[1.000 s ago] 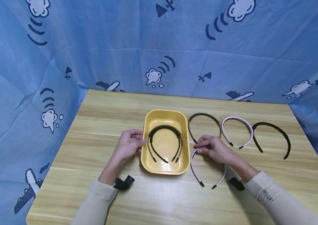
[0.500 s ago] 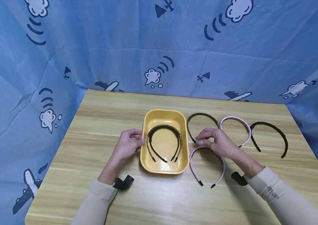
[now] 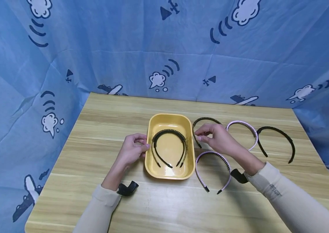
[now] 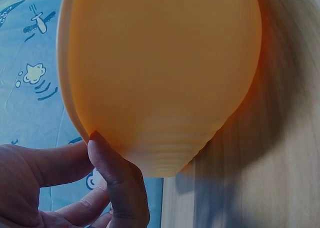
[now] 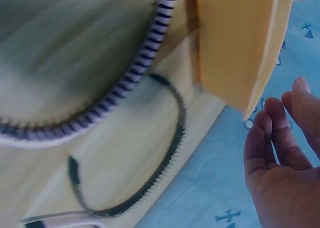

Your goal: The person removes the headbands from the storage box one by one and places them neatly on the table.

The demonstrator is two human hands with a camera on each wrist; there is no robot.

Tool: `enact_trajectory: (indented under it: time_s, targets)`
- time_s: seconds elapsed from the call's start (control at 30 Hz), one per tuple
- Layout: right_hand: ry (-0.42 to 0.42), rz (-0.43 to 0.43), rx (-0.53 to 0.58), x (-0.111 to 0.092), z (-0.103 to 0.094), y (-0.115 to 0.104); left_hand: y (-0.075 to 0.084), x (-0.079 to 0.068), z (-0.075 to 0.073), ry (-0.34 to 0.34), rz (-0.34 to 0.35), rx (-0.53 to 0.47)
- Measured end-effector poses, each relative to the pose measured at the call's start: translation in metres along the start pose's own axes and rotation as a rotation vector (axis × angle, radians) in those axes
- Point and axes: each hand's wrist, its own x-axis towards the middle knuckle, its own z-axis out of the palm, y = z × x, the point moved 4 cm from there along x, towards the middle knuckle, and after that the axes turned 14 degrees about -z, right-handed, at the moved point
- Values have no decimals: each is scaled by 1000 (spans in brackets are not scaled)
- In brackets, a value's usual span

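The person's left hand pinches the yellow tray. The right hand, fingers parted and unloaded, hangs above the dark headband. Apparent step: reaching; the next move likely requires pinching its near leg.

Hand near yellow tub | lilac headband, upper left | dark headband, below

Two lilac headbands and two dark headbands lie on the surface. One yellow tray holds two more dark headbands. Two hands are in view.
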Motion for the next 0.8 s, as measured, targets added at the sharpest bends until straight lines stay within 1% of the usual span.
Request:
enact_trajectory:
  time_s: [0.23,0.43,0.67,0.8]
  targets:
    - [-7,2,10,20,4,-16,-1,1,-1,-9,-17,-20]
    - [-43,21,-7,34,7,-32,0,-1,-2,7,-26,-13]
    - [-62,3,49,49,15,-43,0,-3,-2,13,-25,-7]
    - [-81,0,53,57,23,-49,0,-3,-2,9,-25,-12]
